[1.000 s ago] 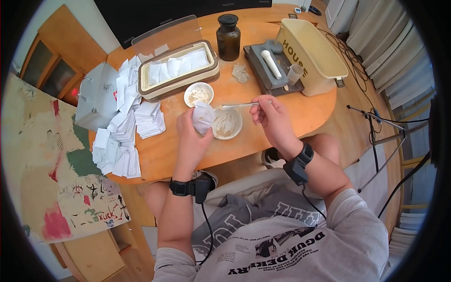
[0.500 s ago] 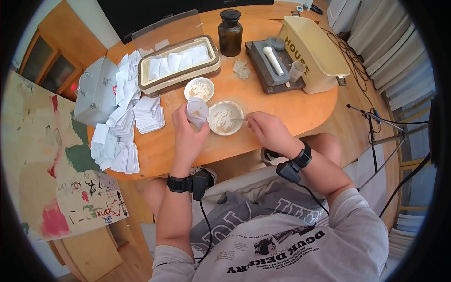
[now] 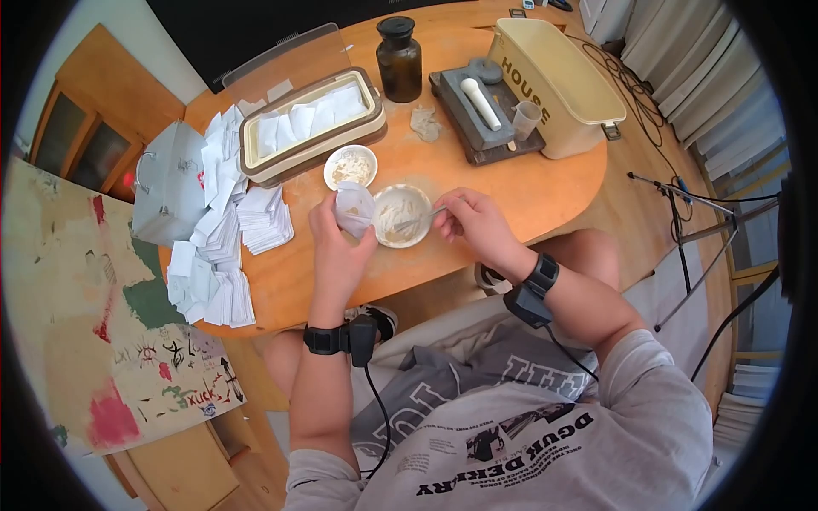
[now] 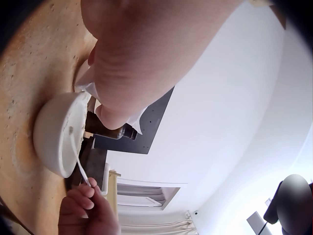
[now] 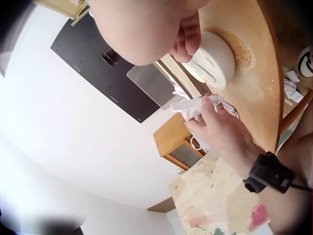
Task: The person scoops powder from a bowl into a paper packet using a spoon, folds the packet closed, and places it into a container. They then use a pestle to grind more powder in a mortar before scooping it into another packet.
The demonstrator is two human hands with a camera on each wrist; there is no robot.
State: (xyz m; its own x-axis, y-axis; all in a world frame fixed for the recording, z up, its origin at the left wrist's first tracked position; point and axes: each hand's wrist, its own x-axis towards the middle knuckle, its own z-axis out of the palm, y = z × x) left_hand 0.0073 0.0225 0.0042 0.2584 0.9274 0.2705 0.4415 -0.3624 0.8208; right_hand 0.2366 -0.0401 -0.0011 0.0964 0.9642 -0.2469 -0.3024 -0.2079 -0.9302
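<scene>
Dark capitals reading "HOUSE" run along the side of the cream bin [image 3: 532,70] at the far right. At the near edge, the grey shirt [image 3: 477,426] carries black print; "DGUK" is legible, but creases break up the word after it and the finer lines are too small to read. Red letters that look like "XUCK" stand low on the painted board [image 3: 94,298] at the left, among dark scrawls.

One second ago the slim metal tool [image 4: 79,161] was raised at the mouth of the paper packet [image 3: 354,209]. Now its tip is down inside the larger bowl [image 4: 48,134], farther in from the right rim than half a second ago. The packet has stayed at the bowl's left side throughout.

The two hands are apart, one on each side of that bowl. The left hand [image 3: 341,255] grips the packet between thumb and fingers; the right hand [image 3: 479,226] pinches the tool's handle.

The packet is thin white paper, creased and open at the top. The bowl, near the middle of the wooden bench [image 3: 294,298], is white with pale tan smears inside. Just beyond it, to the left, sits a smaller bowl [image 3: 327,173] of whitish powder.
</scene>
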